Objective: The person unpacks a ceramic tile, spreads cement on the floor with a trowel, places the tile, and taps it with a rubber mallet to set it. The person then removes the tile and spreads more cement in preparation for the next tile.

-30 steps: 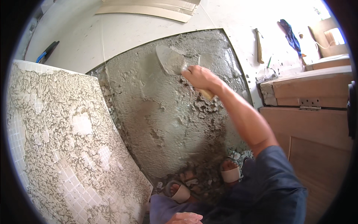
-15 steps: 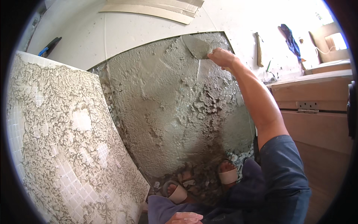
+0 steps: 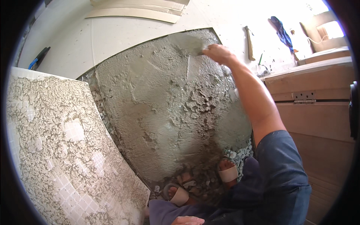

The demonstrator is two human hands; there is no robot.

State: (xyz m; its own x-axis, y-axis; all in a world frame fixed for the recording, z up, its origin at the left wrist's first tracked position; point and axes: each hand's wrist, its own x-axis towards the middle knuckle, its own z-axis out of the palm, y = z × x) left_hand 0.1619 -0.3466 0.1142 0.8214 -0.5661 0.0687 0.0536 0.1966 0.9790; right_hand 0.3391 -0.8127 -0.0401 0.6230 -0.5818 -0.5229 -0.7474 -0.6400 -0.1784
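Observation:
At the far edge of a wet grey mortar bed, my right hand is closed around the handle of a trowel. The trowel's blade lies low against the mortar and looks smeared by motion; most of its handle is hidden in my fist. Below the blade the surface is fairly smooth, while a rough, lumpy patch lies nearer the middle right. My left hand rests in my lap at the lower edge, its fingers laid flat and partly cut off, with nothing seen in it.
A large tile, mortar streaks on its back, leans at the left. A thin string crosses the bed's left side. Cardboard and a hammer lie beyond. Gravel surrounds my sandals; wooden cabinetry stands right.
My right hand and the trowel stay near the mortar's far right corner, with the blade now flatter and more blurred. The whole view has shifted slightly, while my left hand stays in my lap.

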